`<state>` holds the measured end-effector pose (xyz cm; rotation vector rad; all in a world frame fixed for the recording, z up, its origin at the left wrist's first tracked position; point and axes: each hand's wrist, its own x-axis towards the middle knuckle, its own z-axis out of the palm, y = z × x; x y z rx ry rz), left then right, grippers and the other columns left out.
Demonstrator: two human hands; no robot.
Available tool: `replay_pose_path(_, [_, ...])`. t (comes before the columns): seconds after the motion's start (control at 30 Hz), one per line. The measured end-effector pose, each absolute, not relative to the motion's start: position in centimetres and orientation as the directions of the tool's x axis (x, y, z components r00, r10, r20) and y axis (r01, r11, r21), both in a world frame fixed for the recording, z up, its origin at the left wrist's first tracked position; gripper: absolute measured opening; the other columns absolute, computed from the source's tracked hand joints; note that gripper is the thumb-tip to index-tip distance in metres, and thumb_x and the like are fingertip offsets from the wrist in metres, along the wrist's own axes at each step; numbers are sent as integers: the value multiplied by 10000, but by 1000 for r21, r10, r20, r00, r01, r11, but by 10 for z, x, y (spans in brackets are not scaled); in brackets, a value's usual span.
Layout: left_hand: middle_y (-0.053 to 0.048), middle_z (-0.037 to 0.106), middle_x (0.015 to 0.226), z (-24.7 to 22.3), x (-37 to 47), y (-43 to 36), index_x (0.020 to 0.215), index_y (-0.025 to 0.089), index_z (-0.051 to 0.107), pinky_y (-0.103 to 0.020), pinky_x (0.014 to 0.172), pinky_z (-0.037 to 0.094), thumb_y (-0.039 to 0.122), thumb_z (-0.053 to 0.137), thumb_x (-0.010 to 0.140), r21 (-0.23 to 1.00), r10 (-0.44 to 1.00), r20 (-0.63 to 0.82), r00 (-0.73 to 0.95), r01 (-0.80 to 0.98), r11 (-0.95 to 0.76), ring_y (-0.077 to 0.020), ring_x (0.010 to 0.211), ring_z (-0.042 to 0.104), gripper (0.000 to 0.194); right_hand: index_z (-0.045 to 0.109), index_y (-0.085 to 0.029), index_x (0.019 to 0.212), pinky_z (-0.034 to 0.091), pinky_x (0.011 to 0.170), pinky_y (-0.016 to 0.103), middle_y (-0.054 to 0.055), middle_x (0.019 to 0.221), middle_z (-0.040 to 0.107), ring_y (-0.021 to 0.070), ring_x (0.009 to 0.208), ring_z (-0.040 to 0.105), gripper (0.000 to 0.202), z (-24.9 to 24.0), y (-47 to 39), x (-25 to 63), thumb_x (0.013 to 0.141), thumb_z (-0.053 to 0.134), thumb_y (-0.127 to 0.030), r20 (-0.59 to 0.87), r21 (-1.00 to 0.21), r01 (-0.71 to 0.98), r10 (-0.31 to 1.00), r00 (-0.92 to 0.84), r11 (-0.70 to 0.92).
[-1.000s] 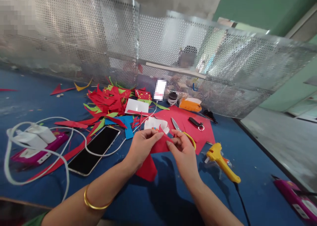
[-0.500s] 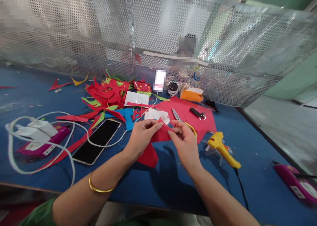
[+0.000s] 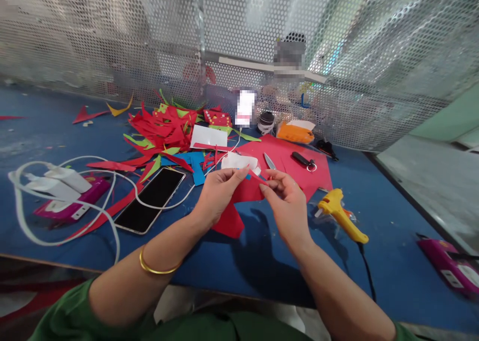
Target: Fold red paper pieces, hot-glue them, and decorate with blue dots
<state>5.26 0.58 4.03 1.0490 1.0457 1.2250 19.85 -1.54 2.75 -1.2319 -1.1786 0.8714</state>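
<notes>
My left hand [image 3: 217,194] pinches one end of a red felt-like piece [image 3: 247,191] between thumb and fingers. On its other end my right hand [image 3: 288,201] also has a closed pinch, so the top edge stretches between both hands as a narrow folded strip. Below the left hand, more red material [image 3: 231,221] hangs or lies over the blue table; whether it belongs to the same piece I cannot tell. Just beyond the right fingers are the blades of scissors [image 3: 268,160], their handles hidden by that hand. A crumpled white piece [image 3: 239,161] lies behind the fingertips.
A yellow glue gun [image 3: 340,216] lies right of my hands, its cord trailing forward. On the left are a dark phone [image 3: 151,201], white cables and a purple power strip [image 3: 88,201]. Felt-like scraps [image 3: 164,126] pile up before a perforated metal screen [image 3: 254,37], with a person behind it.
The view has tilted down slightly. Between my fingers the red piece's top edge has turned from a raised peak into a flatter folded strip. The scissors' yellow handle is now covered by my right hand.
</notes>
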Motion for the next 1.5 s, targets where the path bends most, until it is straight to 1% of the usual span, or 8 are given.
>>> replay_pose_path(0.23, [10, 655, 659, 42, 53, 5, 692, 173, 695, -216, 569, 440, 346, 788, 732, 985, 999, -21, 40, -172, 28, -85, 574, 532, 200, 632, -197, 1099, 498, 691, 309, -37, 737, 637, 130, 692, 596, 370, 29, -15, 198, 755, 706, -312, 161, -985, 91, 966, 203, 145])
replay_pose_path(0.47, [0, 646, 624, 44, 51, 5, 717, 177, 703, -239, 520, 400, 547, 724, 781, 981, 989, -56, 140, -179, 81, -107, 536, 534, 376, 649, -213, 1055, 469, 640, 279, -47, 725, 613, 116, 670, 565, 347, 30, -13, 202, 736, 732, -322, 189, -982, 66, 945, 267, 178])
replay_pose_path(0.67, [-42, 743, 792, 48, 50, 3, 836, 146, 746, -247, 628, 481, 381, 799, 698, 990, 966, -107, 237, -64, 126, -145, 641, 675, 277, 627, -197, 1111, 529, 744, 337, 1, 821, 686, 163, 773, 648, 367, 30, -10, 205, 782, 702, -341, 266, -956, 193, 928, 262, 220])
replay_pose_path(0.8, [-25, 706, 635, 48, 48, 4, 806, 143, 719, -220, 543, 442, 395, 783, 716, 992, 978, -120, 169, -16, 124, -141, 561, 660, 275, 609, -202, 1182, 483, 956, 451, 86, 1099, 717, 241, 1031, 654, 389, 48, -17, 229, 845, 668, -388, 590, -652, 668, 793, 150, 359])
replay_pose_path(0.9, [-22, 697, 609, 46, 48, 6, 797, 148, 712, -210, 514, 429, 393, 770, 732, 991, 980, -129, 152, -5, 131, -129, 537, 641, 260, 646, -172, 1146, 434, 1001, 502, 123, 1104, 726, 284, 1038, 655, 368, 60, -31, 269, 895, 608, -439, 672, -323, 925, 737, 74, 202])
replay_pose_path(1.1, [-24, 703, 614, 44, 48, 8, 822, 156, 710, -218, 521, 443, 384, 748, 760, 988, 973, -153, 175, 0, 155, -121, 536, 629, 240, 687, -88, 1005, 458, 886, 494, 190, 944, 722, 356, 905, 682, 469, 34, -64, 356, 881, 613, -533, 237, 229, 947, 956, 171, -226])
replay_pose_path(1.3, [7, 701, 629, 42, 51, 8, 876, 168, 688, -200, 539, 412, 305, 748, 769, 981, 962, -173, 210, -44, 187, -101, 557, 643, 183, 608, -121, 1233, 462, 814, 424, 173, 1069, 721, 333, 968, 676, 543, 12, -65, 376, 907, 559, -551, 209, 206, 955, 963, 170, -213])
replay_pose_path(1.5, [18, 672, 573, 44, 52, 6, 750, 168, 641, -221, 607, 432, 261, 705, 804, 986, 965, -157, 210, -29, 167, -94, 540, 632, 125, 668, -175, 1129, 454, 729, 394, 147, 1118, 701, 320, 948, 658, 445, 7, -56, 379, 888, 572, -536, 249, 156, 979, 964, 87, -128])
